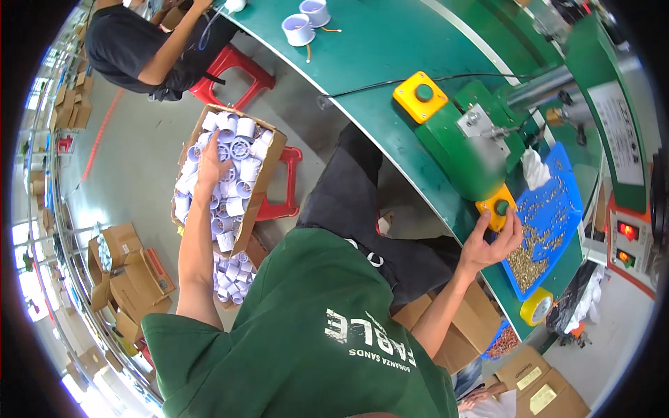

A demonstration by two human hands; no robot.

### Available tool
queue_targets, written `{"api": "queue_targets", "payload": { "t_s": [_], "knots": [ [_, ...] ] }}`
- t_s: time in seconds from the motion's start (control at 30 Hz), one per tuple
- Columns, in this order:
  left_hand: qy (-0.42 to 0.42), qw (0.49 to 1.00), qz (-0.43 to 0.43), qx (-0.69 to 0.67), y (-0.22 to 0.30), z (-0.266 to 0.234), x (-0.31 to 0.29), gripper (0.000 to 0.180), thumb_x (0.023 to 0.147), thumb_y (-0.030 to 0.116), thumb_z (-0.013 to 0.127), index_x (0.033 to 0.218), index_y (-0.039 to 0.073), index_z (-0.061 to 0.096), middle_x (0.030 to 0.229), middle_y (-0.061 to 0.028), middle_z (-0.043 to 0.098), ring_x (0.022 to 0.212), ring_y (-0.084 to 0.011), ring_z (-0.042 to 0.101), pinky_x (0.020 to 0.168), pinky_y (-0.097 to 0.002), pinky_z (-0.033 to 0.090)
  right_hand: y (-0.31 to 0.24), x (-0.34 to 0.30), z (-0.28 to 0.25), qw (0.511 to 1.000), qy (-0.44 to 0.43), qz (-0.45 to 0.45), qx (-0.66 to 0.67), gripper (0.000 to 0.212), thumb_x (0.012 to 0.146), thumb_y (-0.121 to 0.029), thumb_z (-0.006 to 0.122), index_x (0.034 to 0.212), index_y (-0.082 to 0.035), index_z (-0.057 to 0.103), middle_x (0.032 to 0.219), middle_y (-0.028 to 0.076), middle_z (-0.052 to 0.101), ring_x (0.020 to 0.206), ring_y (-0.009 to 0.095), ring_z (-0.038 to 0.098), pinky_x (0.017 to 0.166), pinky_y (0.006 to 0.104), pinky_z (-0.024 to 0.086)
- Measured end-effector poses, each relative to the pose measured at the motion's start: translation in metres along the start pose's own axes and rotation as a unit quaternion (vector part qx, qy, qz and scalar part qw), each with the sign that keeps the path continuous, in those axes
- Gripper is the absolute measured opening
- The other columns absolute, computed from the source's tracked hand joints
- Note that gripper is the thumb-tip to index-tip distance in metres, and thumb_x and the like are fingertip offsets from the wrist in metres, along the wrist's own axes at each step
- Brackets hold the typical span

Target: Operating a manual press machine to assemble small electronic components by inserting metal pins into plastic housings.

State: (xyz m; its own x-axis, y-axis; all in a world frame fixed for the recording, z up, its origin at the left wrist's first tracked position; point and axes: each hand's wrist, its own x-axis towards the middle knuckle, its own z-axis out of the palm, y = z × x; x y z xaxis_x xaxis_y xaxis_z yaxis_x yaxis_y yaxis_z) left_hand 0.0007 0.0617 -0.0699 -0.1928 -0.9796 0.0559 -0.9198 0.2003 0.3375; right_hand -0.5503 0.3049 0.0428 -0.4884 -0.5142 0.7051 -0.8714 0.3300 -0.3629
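My left hand (212, 164) reaches into a cardboard box (263, 184) heaped with white round plastic cups (240, 148). Its thumb and fingers are apart over the cups, and no cup is plainly gripped. At the right, my right hand (492, 244) has its thumb and fingers on either side of a yellow push-button box (496, 207) with a green button. That button box sits at the base of a green bench press (460, 157). A second yellow button box (420, 97) stands on the press's far side. Metal fittings (479, 122) lie under the press's ram.
A blue tray (568, 188) of small brass-coloured parts lies right of the press, with yellow tape (536, 306) nearby. Two white cups with wires (298, 30) stand on the far green table (369, 52). Red stools (233, 73) and a seated co-worker (139, 52) are at the far left.
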Motion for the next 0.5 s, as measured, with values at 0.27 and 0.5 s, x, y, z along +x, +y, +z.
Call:
{"api": "queue_targets", "payload": {
  "t_s": [0.27, 0.5],
  "knots": [
    [0.209, 0.978, -0.02, 0.013, 0.039, -0.039, -0.016, 0.071, 0.078, 0.014, 0.072, 0.142, 0.006, 0.041, 0.117, -0.0194, 0.064, 0.102, -0.0348, 0.064, 0.091, -0.0411, 0.05, 0.001, -0.003, -0.002, 0.999, 0.006, 0.024, 0.022, 0.039, 0.081, -0.012, 0.076, 0.118, -0.001, 0.064, 0.118, 0.016, 0.055, 0.108, 0.032, 0.054, 0.09, 0.0412, 0.046],
    [0.214, 0.955, -0.196, -0.062, 0.02, -0.051, -0.02, 0.049, 0.086, 0.025, 0.069, 0.13, 0.006, 0.057, 0.116, -0.0165, 0.067, 0.098, -0.0263, 0.066, 0.086, -0.0365, 0.052, 0.002, -0.001, 0.0, 0.999, 0.01, 0.016, 0.028, 0.038, 0.082, -0.01, 0.074, 0.118, -0.001, 0.065, 0.119, 0.016, 0.055, 0.109, 0.032, 0.054, 0.09, 0.0405, 0.047]
  ]
}}
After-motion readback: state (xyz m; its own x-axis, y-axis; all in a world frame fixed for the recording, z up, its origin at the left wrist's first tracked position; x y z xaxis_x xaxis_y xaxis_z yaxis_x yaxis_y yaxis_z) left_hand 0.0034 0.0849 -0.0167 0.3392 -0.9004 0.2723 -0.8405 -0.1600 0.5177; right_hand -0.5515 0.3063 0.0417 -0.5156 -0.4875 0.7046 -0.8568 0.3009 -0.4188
